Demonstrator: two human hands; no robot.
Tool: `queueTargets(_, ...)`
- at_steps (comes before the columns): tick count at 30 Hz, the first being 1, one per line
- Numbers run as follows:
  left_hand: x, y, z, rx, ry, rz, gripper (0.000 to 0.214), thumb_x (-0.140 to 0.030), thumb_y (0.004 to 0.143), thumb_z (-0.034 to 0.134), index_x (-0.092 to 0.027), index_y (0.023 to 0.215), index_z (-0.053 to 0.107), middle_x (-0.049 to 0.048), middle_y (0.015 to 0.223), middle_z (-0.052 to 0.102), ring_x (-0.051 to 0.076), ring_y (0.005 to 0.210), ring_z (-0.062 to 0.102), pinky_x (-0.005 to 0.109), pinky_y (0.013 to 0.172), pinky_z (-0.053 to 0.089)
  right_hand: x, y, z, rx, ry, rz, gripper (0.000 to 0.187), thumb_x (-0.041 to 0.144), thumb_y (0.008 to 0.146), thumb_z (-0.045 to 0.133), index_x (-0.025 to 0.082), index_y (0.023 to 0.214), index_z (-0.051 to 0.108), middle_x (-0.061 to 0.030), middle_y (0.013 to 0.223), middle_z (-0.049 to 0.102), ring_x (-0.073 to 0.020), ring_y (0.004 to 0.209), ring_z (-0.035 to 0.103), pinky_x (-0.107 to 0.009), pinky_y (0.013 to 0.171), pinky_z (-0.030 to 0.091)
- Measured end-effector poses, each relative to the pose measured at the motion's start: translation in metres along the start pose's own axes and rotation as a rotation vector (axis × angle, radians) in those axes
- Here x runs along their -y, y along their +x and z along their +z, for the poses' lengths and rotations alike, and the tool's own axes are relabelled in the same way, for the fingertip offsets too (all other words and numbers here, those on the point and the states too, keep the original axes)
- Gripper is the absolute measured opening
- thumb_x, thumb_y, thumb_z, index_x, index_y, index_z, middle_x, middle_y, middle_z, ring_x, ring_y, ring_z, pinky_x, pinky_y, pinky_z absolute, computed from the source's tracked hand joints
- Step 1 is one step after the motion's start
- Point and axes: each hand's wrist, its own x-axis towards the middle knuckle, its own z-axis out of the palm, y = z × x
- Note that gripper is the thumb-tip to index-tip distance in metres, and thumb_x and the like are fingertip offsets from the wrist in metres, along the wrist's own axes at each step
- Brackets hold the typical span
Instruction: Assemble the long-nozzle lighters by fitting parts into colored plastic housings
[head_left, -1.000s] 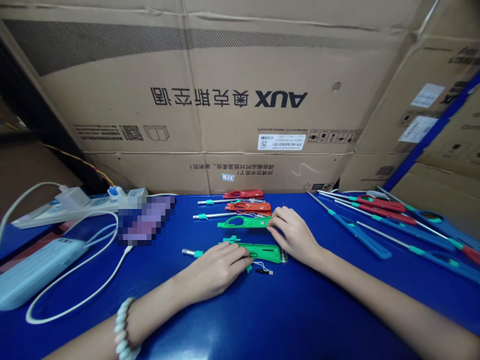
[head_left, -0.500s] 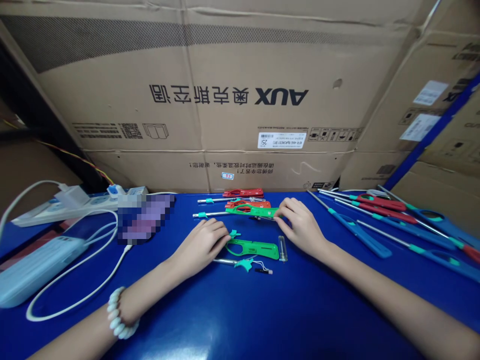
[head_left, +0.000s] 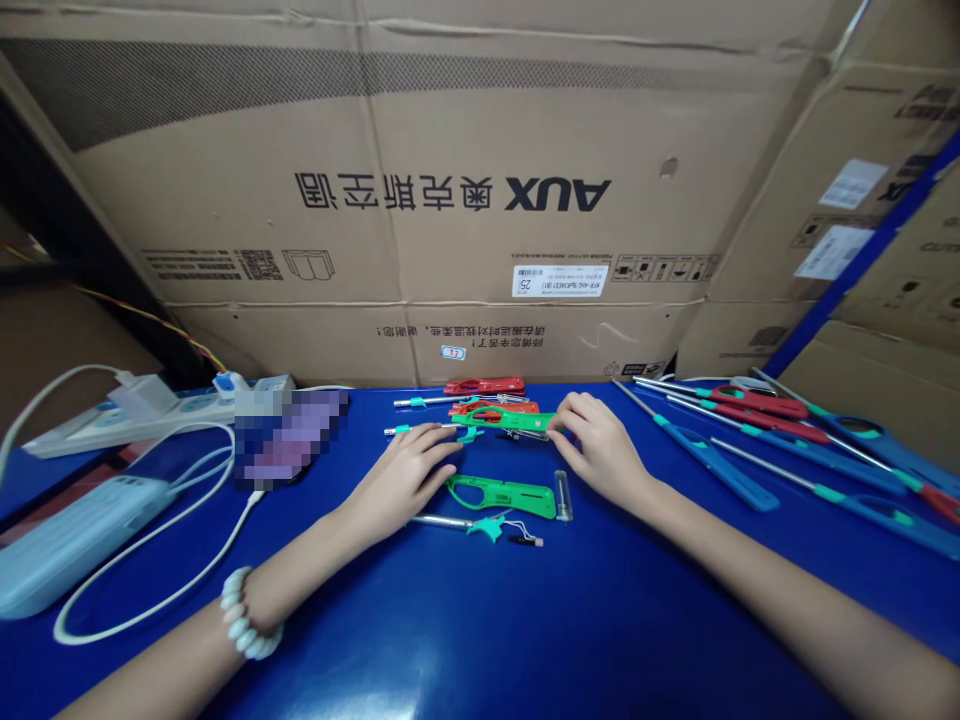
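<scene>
My left hand (head_left: 409,475) is at the middle of the table, its fingertips closed at a small teal trigger piece (head_left: 471,435); the grip itself is partly hidden. My right hand (head_left: 600,440) pinches the right end of a green lighter handle shell (head_left: 510,419), with a dark small part under it. Nearer me lies another green handle half (head_left: 514,497), open side up. A clear fuel tank (head_left: 563,497) stands off its right end. Below it is a metal lighter tube (head_left: 444,521) with a teal trigger (head_left: 489,528) and a wired black igniter (head_left: 525,541).
Red lighter handles (head_left: 487,385) and a metal tube (head_left: 420,401) lie behind. Several blue and red long lighters (head_left: 720,465) are spread at the right. A power strip (head_left: 187,408), a power bank (head_left: 82,540) and a white cable (head_left: 157,610) occupy the left. Cardboard (head_left: 450,120) walls the back.
My left hand has moved away from me, up to the farther green shell, and the teal trigger piece has moved with it. My right hand stays at that shell's right end.
</scene>
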Motion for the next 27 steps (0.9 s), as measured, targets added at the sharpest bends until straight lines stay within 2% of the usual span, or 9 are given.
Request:
queueTargets(2,-0.001,-0.001,0.001,-0.035,0.023,-0.017,0.034,-0.032,0.097,0.043,-0.022,0.128,0.050,0.0090,0.138,0.046,0.028,0.130,0.036,0.050,0.104,0.036,0.000,0.000,0.000,-0.001,0.001,0.004,0.014,0.015,0.090,0.049,0.016,0.080,0.058,-0.0073,0.083,0.056,-0.0210,0.078,0.049,-0.034,0.070,0.039)
queueTargets(4,-0.008,-0.002,-0.001,-0.048,-0.007,-0.002,0.032,-0.031,0.097,0.042,-0.021,0.126,0.051,0.0094,0.136,0.046,0.027,0.127,0.040,0.049,0.104,0.037,0.000,0.000,0.000,-0.004,0.007,0.004,0.014,0.015,0.090,0.049,0.016,0.079,0.058,-0.0072,0.083,0.056,-0.0210,0.078,0.050,-0.034,0.071,0.039)
queueTargets(6,-0.020,-0.004,-0.006,-0.012,-0.082,0.068,0.029,-0.029,0.098,0.041,-0.022,0.123,0.053,0.0083,0.131,0.051,0.024,0.122,0.046,0.045,0.102,0.041,0.001,0.000,0.000,0.000,0.013,0.002,0.015,0.016,0.090,0.048,0.016,0.079,0.058,-0.0071,0.083,0.056,-0.0210,0.078,0.050,-0.033,0.071,0.039)
queueTargets(9,-0.043,-0.007,-0.011,0.134,-0.188,0.233,0.037,-0.033,0.097,0.044,-0.026,0.133,0.046,0.0071,0.136,0.048,0.023,0.127,0.043,0.042,0.105,0.038,0.004,-0.002,0.000,0.044,0.021,-0.023,0.015,0.016,0.090,0.048,0.017,0.078,0.058,-0.0074,0.084,0.056,-0.0214,0.080,0.050,-0.034,0.072,0.039)
queueTargets(13,-0.061,-0.012,-0.009,0.312,-0.200,0.307,0.058,-0.044,0.093,0.049,-0.031,0.145,0.026,0.0051,0.152,0.026,0.029,0.141,0.020,0.055,0.112,0.023,0.006,-0.003,0.002,0.133,0.070,-0.109,0.016,0.016,0.091,0.047,0.017,0.080,0.058,-0.0072,0.085,0.057,-0.0207,0.081,0.050,-0.035,0.079,0.040)
queueTargets(16,-0.063,-0.014,-0.007,0.355,-0.205,0.296,0.061,-0.048,0.093,0.048,-0.030,0.146,0.024,0.0058,0.154,0.022,0.030,0.142,0.017,0.057,0.112,0.019,0.007,-0.003,0.005,0.206,0.114,-0.154,0.015,0.017,0.091,0.048,0.017,0.079,0.058,-0.0065,0.084,0.057,-0.0201,0.081,0.050,-0.034,0.078,0.041)
queueTargets(21,-0.064,-0.018,-0.007,0.372,-0.196,0.295,0.063,-0.052,0.093,0.045,-0.029,0.147,0.023,0.0060,0.154,0.022,0.030,0.142,0.014,0.055,0.113,0.018,0.003,-0.003,0.007,0.346,0.132,-0.142,0.010,0.015,0.087,0.055,0.016,0.078,0.059,-0.0061,0.086,0.057,-0.0197,0.083,0.052,-0.032,0.076,0.042)
queueTargets(24,-0.066,-0.021,-0.008,0.371,-0.190,0.297,0.065,-0.054,0.092,0.045,-0.028,0.147,0.021,0.0062,0.154,0.022,0.030,0.142,0.014,0.054,0.113,0.018,0.000,-0.002,0.002,0.384,0.180,-0.116,0.005,0.014,0.086,0.057,0.017,0.084,0.060,-0.0057,0.089,0.058,-0.0192,0.085,0.053,-0.030,0.075,0.042)
queueTargets(27,-0.066,-0.022,-0.009,0.368,-0.195,0.298,0.065,-0.054,0.092,0.045,-0.028,0.147,0.021,0.0066,0.154,0.022,0.030,0.142,0.014,0.054,0.113,0.019,-0.003,0.001,-0.008,0.419,0.222,-0.075,0.009,0.010,0.087,0.054,0.017,0.087,0.059,-0.0045,0.088,0.058,-0.0181,0.084,0.054,-0.029,0.075,0.043)
